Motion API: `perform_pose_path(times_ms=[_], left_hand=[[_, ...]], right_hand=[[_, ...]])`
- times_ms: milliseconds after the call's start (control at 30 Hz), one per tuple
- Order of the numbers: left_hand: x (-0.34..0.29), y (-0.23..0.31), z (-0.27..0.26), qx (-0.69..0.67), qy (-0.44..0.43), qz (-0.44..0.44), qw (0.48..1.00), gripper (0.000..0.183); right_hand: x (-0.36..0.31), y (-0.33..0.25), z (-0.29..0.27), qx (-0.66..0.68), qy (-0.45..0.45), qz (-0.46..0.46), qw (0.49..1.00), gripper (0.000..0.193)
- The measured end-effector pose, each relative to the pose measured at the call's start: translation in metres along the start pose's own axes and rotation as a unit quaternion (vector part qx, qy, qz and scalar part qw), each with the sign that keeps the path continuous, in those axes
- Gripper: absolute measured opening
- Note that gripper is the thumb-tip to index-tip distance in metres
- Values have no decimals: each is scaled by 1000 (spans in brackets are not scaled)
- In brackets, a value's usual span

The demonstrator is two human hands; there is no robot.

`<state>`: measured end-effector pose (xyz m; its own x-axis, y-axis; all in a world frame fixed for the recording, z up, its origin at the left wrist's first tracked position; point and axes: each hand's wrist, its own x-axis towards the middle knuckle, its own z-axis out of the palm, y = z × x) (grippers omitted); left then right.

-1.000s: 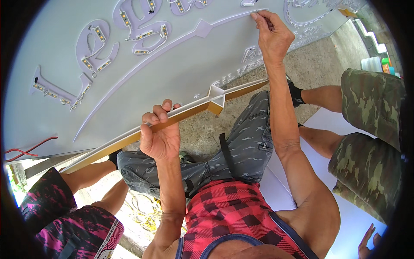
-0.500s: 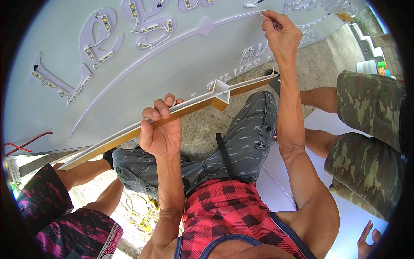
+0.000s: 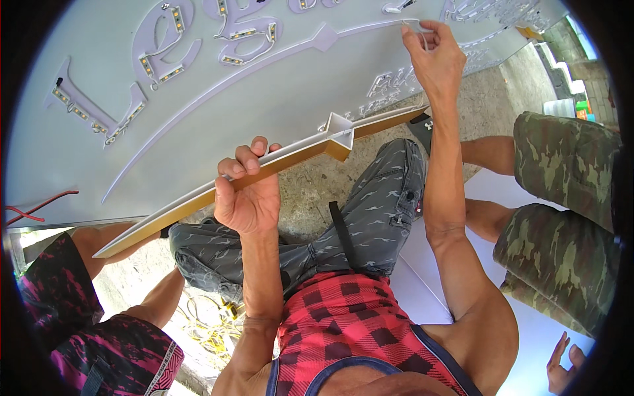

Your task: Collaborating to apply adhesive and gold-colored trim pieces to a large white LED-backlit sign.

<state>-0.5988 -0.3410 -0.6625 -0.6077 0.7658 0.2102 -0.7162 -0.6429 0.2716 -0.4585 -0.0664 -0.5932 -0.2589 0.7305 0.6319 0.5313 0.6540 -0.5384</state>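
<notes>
Slantwise, a long gold-and-white strip [image 3: 297,158] with a diamond-shaped middle lies across the near edge of a grey board [image 3: 264,99], gripped between the thumb and fingers of the left hand [image 3: 247,191]. Above the board's far part, the right hand [image 3: 436,63] pinches a thin white wire [image 3: 424,39]. Raised letters [image 3: 162,43] carrying small lights stand on the board, beyond a pale curved line [image 3: 218,86].

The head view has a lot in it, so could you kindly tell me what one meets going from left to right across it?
Crossed red wires → left hand → diamond-shaped section of the gold-and-white strip → right hand → camouflage shorts.
</notes>
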Motion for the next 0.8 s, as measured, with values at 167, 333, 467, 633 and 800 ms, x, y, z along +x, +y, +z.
perform_pose_path(times_ms=[167, 333, 467, 633, 800], left_hand=[[5, -3, 5, -20, 1, 10, 1000, 27], [12, -6, 5, -21, -3, 17, 1000, 27], [17, -4, 4, -26, -3, 30, 999, 27], [26, -4, 5, -25, -11, 40, 999, 27], [34, -8, 4, -24, -22, 49, 998, 27]], right_hand=[[3, -6, -17, -74, -119, 85, 986, 31], [16, 3, -6, -150, -163, 36, 974, 29], [5, -2, -18, -158, -144, 64, 975, 28], [19, 3, -9, -207, -205, 35, 956, 31], [19, -1, -16, -189, -197, 41, 961, 31]])
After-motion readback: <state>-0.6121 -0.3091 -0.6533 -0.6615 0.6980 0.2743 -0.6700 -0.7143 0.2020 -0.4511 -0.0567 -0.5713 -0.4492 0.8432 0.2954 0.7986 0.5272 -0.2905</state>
